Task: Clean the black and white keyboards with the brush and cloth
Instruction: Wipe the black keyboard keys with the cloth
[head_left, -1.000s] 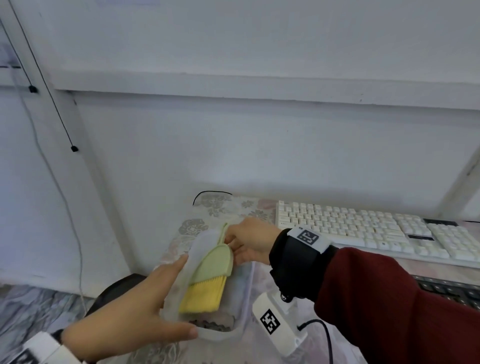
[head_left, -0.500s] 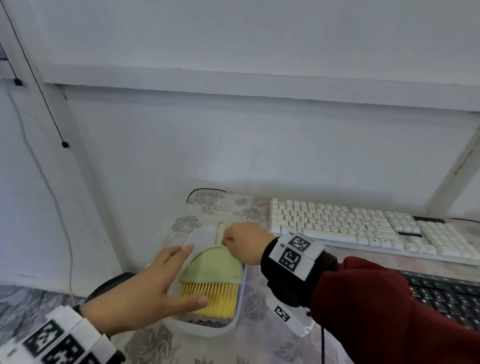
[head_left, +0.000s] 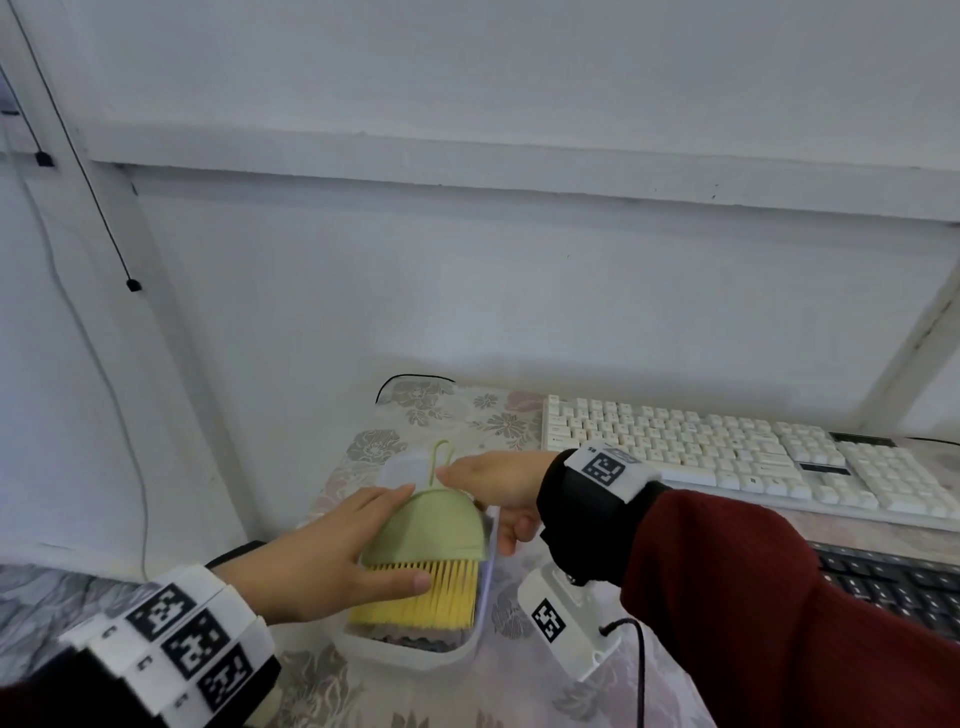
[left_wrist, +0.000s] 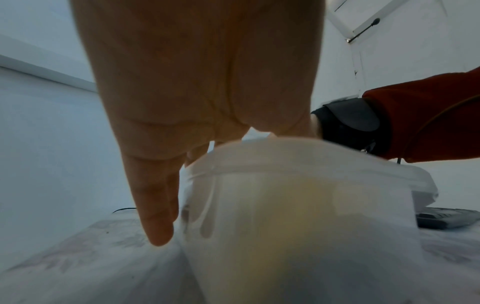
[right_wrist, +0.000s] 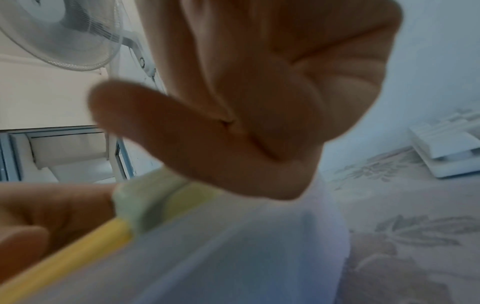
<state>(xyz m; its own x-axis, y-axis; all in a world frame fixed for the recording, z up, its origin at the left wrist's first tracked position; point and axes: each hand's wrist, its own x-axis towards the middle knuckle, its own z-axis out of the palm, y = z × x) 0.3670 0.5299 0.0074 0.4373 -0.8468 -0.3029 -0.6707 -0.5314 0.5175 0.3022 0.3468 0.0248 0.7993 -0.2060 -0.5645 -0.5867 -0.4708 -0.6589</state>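
At bench's left corner: green-handled yellow-bristled brush (head_left: 431, 556) lies across translucent plastic tub (head_left: 410, 657), left hand (head_left: 332, 561) pressed flat on it, right hand (head_left: 498, 486) fingers relaxed at its handle end, grasping nothing. Risk: tub tips off the edge. White keyboard (head_left: 727, 457) and black keyboard (head_left: 893, 587) sit right; right sleeve (head_left: 779, 613) crosses between

We see container (head_left: 457, 647) near table's (head_left: 519, 686) left edge, brush (head_left: 434, 540) lying in it. Two keyboards to container's right: one (head_left: 727, 457) along table's back edge, other (head_left: 893, 584) before it. Cable (head_left: 410, 378) at back-left corner.
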